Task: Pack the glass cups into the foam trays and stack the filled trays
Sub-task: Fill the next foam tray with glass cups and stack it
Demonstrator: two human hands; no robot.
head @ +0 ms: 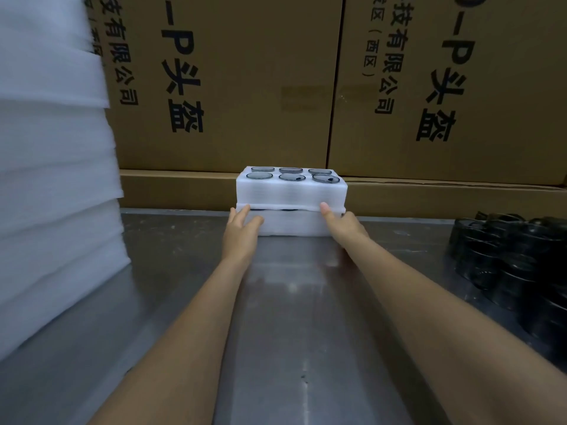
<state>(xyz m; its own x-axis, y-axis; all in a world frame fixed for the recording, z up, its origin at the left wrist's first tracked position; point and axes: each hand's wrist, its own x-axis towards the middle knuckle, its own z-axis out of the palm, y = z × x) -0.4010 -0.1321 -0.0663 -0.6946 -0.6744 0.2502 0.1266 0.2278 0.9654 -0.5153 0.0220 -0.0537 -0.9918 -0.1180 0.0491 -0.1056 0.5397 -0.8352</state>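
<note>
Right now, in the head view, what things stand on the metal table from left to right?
Tall pile of white foam sheets → two stacked foam trays, touched by the left hand and right hand → dark glass cups.

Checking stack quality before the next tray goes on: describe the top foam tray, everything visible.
The top foam tray is a white rectangular block of layered-looking foam with six round pockets in two rows of three, each showing a dark glass cup rim. It sits level on a second white tray, roughly aligned, at the far side of the metal table near the cardboard boxes. The left hand and right hand touch the stack near the seam between the trays.
</note>
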